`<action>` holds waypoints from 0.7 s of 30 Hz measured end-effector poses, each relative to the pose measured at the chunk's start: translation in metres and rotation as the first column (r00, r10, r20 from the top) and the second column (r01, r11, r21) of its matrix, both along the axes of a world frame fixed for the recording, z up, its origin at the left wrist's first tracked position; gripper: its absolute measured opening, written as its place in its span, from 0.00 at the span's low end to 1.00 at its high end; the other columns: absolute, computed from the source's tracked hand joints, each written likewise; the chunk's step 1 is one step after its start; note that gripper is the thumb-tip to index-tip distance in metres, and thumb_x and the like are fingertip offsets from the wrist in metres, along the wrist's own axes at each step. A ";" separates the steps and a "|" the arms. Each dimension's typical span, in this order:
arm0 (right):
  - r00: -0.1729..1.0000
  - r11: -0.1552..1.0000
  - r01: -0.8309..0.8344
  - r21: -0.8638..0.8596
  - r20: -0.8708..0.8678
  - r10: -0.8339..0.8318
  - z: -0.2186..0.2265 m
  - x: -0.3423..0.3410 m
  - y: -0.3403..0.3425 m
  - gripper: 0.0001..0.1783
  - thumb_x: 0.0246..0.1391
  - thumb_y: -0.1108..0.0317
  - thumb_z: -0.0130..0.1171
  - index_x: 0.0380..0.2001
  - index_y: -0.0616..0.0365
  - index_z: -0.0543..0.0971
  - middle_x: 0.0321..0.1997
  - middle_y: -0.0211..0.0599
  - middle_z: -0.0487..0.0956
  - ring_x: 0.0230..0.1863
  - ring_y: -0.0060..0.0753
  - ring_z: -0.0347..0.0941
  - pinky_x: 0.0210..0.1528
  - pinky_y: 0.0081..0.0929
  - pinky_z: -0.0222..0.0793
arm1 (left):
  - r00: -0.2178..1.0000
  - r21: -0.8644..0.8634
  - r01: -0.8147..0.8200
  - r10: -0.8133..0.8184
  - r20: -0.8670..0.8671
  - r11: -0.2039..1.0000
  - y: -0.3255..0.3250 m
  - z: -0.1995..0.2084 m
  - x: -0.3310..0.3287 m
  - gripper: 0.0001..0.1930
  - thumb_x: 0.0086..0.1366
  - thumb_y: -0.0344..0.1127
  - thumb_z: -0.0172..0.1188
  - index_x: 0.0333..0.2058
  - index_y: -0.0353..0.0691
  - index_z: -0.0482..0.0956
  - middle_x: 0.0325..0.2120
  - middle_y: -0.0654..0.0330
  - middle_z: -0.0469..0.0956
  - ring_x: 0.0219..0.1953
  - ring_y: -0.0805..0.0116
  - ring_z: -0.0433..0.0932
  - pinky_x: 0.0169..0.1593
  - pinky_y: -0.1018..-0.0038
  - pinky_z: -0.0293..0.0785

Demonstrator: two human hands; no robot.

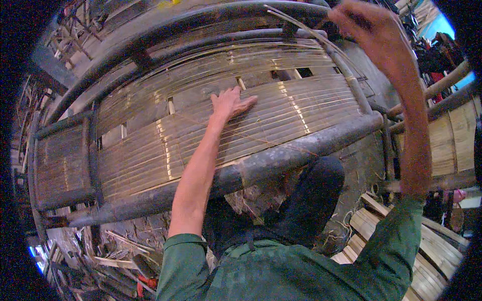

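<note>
In front of me lies a long bench-like frame of thick dark bamboo poles (306,143), with a panel of thin bamboo slats (271,118) between them. My left hand (231,103) rests palm down on the slats, thumb and fingers spread, beside a gap in the panel. A thin brown strand (271,143) runs across the slats to the near pole. Raised at the upper right, my right hand (369,32) is blurred, its fingers curled together. What it holds, if anything, I cannot make out. Long thin bamboo strips (306,30) stick out near it over the far rail.
A smaller slatted panel (65,163) forms the frame's left end. Flat bamboo boards (427,246) lie at my lower right. Another bamboo piece (454,133) stands at the right. Scraps and a red object (145,284) are on the lower left floor.
</note>
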State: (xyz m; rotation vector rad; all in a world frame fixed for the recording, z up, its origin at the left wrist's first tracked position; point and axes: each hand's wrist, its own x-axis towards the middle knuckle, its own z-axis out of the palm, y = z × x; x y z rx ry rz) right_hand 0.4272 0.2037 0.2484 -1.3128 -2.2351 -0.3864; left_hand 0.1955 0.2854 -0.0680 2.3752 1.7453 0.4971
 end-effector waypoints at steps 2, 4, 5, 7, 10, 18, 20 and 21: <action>0.993 0.988 0.098 0.122 -0.084 -0.088 -0.019 0.000 0.047 0.12 0.54 0.59 0.56 0.32 0.56 0.78 0.22 0.36 0.76 0.24 0.34 0.72 0.30 0.28 0.67 | 0.986 -0.132 -0.131 0.143 0.090 0.983 -0.002 0.014 0.007 0.27 0.62 0.56 0.41 0.38 0.38 0.78 0.35 0.46 0.79 0.41 0.46 0.76 0.54 0.46 0.58; 0.946 0.930 0.300 0.214 0.058 -0.319 -0.070 0.015 0.105 0.10 0.52 0.59 0.57 0.30 0.53 0.78 0.25 0.40 0.77 0.28 0.42 0.75 0.31 0.34 0.70 | 0.961 -0.191 -0.182 0.216 0.173 0.965 0.006 0.020 0.017 0.26 0.62 0.54 0.41 0.34 0.38 0.80 0.33 0.46 0.79 0.40 0.46 0.77 0.53 0.49 0.59; 0.873 0.886 0.412 0.213 0.185 -0.451 -0.113 0.031 0.127 0.09 0.51 0.59 0.58 0.28 0.51 0.78 0.26 0.41 0.78 0.31 0.46 0.76 0.31 0.37 0.71 | 0.953 -0.190 -0.179 0.218 0.212 0.965 0.012 0.016 0.028 0.26 0.62 0.54 0.41 0.31 0.39 0.81 0.32 0.46 0.79 0.39 0.46 0.77 0.52 0.51 0.61; 0.905 0.910 0.406 -0.080 0.175 -0.388 -0.209 0.006 0.139 0.06 0.48 0.63 0.59 0.27 0.51 0.78 0.30 0.45 0.78 0.32 0.49 0.77 0.32 0.44 0.73 | 0.946 -0.160 -0.229 0.258 0.197 0.960 0.018 0.001 0.024 0.25 0.62 0.52 0.41 0.27 0.40 0.82 0.29 0.46 0.79 0.37 0.47 0.78 0.49 0.54 0.65; 0.942 0.895 0.335 -0.295 0.107 -0.317 -0.274 -0.060 0.117 0.11 0.46 0.61 0.59 0.27 0.58 0.79 0.30 0.51 0.78 0.36 0.51 0.77 0.37 0.44 0.73 | 0.949 -0.081 -0.276 0.285 0.133 0.958 0.015 -0.005 0.017 0.24 0.62 0.51 0.41 0.24 0.41 0.82 0.27 0.46 0.79 0.34 0.47 0.79 0.42 0.56 0.69; 0.970 0.264 0.037 -0.964 -0.029 -0.241 -0.279 -0.091 0.146 0.21 0.55 0.47 0.51 0.24 0.55 0.74 0.18 0.32 0.74 0.18 0.27 0.68 0.21 0.33 0.66 | 0.965 -0.159 -0.241 0.254 0.069 0.957 0.019 -0.005 0.009 0.20 0.60 0.46 0.43 0.28 0.41 0.81 0.29 0.46 0.80 0.34 0.48 0.79 0.39 0.53 0.70; 0.902 -0.033 -0.144 -0.989 -0.118 -0.415 -0.303 -0.067 0.166 0.23 0.57 0.41 0.44 0.27 0.50 0.70 0.15 0.21 0.68 0.14 0.16 0.58 0.14 0.24 0.57 | 0.969 -0.173 -0.202 0.222 0.106 0.964 0.026 -0.005 0.022 0.19 0.60 0.45 0.43 0.30 0.41 0.81 0.30 0.47 0.80 0.35 0.47 0.79 0.43 0.50 0.67; 0.893 -0.066 -0.175 -0.982 -0.130 -0.431 -0.304 -0.070 0.167 0.23 0.57 0.42 0.44 0.27 0.50 0.70 0.15 0.22 0.68 0.14 0.17 0.58 0.14 0.24 0.58 | 0.967 -0.185 -0.206 0.229 0.110 0.961 0.027 -0.005 0.018 0.19 0.59 0.45 0.43 0.31 0.41 0.81 0.31 0.47 0.80 0.35 0.47 0.79 0.45 0.48 0.65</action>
